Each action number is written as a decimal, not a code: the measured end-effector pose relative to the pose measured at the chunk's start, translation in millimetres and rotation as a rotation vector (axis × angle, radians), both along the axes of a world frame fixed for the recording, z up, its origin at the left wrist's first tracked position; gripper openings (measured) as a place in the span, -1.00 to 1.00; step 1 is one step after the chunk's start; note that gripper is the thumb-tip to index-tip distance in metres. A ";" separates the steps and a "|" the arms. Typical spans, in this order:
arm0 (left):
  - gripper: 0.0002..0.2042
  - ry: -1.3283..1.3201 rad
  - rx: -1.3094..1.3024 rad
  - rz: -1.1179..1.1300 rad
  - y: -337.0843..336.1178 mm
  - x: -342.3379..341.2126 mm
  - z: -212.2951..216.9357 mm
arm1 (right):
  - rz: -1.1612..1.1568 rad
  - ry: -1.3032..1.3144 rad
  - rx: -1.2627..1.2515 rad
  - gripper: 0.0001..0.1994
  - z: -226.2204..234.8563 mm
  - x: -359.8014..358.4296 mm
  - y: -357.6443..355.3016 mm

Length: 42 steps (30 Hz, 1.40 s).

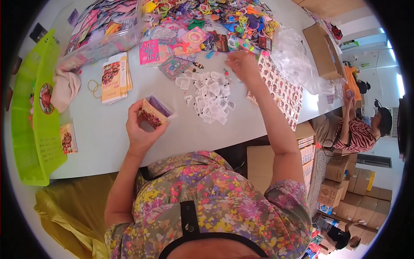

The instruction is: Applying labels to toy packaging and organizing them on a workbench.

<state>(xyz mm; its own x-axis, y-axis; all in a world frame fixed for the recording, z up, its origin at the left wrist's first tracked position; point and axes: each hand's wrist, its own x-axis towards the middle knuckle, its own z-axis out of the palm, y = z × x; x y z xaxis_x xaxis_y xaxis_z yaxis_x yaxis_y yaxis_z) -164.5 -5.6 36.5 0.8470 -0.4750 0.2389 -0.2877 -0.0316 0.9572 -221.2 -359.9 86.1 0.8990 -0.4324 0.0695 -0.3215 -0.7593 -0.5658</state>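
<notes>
Left hand [140, 125] around open packet [154, 112]

Light: bright, even daylight, strongest from the windows [390, 56] at right
Glare: windows blown out, white table [108, 138] washed pale
Shadows: soft, faint under hands
Distortion: heavy fisheye, black corners, table edges bend
Focus: centre sharp, rim softer

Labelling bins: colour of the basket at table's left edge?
Bright green basket, head view.
</notes>
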 end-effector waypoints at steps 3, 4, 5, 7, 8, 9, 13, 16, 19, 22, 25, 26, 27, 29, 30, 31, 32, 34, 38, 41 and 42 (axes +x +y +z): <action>-0.22 -0.010 0.053 -0.010 0.9 -1.3 2.6 | -0.119 0.049 -0.301 -0.76 -2.4 0.8 -32.3; -0.22 0.005 0.052 -0.013 1.2 -2.2 4.0 | -0.028 0.093 -0.360 -0.74 -4.3 2.7 -35.6; -0.21 0.021 0.051 -0.015 0.5 -2.1 5.4 | 0.063 0.136 -0.418 -0.73 -6.5 3.7 -38.5; -0.21 0.001 0.072 -0.008 -1.1 -1.8 6.5 | 0.050 0.118 -0.379 -0.75 -8.1 8.1 -39.4; -0.21 -0.020 0.085 0.001 -1.3 -2.3 6.5 | 0.039 0.100 -0.347 -0.77 -7.2 10.3 -38.4; -0.21 -0.017 0.092 0.003 -1.5 -2.6 6.6 | 0.041 0.102 -0.340 -0.77 -6.9 10.1 -38.4; -0.20 -0.019 0.104 0.004 -3.3 -3.2 9.2 | -0.023 0.061 0.053 -0.76 -2.2 13.4 -37.1; -0.20 -0.028 0.111 -0.002 -3.4 -3.3 8.2 | 0.056 0.000 0.175 -0.73 -3.6 24.9 -27.0; -0.21 -0.026 0.106 -0.006 -2.4 -4.2 8.1 | 0.228 0.040 -0.187 -0.73 -7.1 43.6 -5.3; -0.21 -0.017 0.101 0.000 -1.9 -6.1 8.8 | 0.372 0.090 -0.519 -0.76 -15.2 55.3 -4.6; -0.23 -0.030 0.092 0.002 -3.0 -6.1 10.3 | 0.410 0.068 -0.572 -0.81 -28.6 61.9 -13.0; -0.25 -0.047 0.089 0.012 -0.1 -6.2 9.2 | 0.371 0.069 -0.557 -0.84 -26.1 63.7 -6.7; -0.27 0.024 0.099 0.035 3.3 -5.7 0.9 | 0.316 0.224 -0.564 -0.77 -19.4 62.6 -5.7; -0.27 0.032 0.083 0.016 -4.2 -3.5 2.6 | 0.297 0.053 -0.496 -0.78 -27.0 46.8 -25.8; -0.27 0.039 0.061 -0.009 -6.2 -3.5 3.2 | 0.279 -0.053 -0.466 -0.76 -25.9 43.2 -28.2; -0.27 0.041 0.067 0.006 -6.8 -2.4 4.0 | 0.207 -0.088 -0.327 -0.77 -21.7 39.7 -26.6; -0.27 -0.006 0.060 0.002 -8.8 -1.0 5.4 | 0.137 -0.123 -0.192 -0.78 -13.5 38.2 -20.7; -0.27 -0.053 0.048 0.003 -9.2 2.2 3.5 | 0.063 -0.117 0.232 -0.78 -0.7 39.8 -1.4; -0.28 -0.108 0.050 0.054 -7.6 3.0 -4.0 | 0.229 -0.034 0.834 -0.81 48.9 32.2 75.4; -0.29 -0.129 0.056 0.068 -8.0 3.7 -10.0 | 0.363 0.005 0.904 -0.80 77.5 27.6 135.1; -0.30 -0.176 0.070 0.070 -8.2 3.2 -10.9 | 0.388 0.010 0.993 -0.80 80.6 28.4 146.2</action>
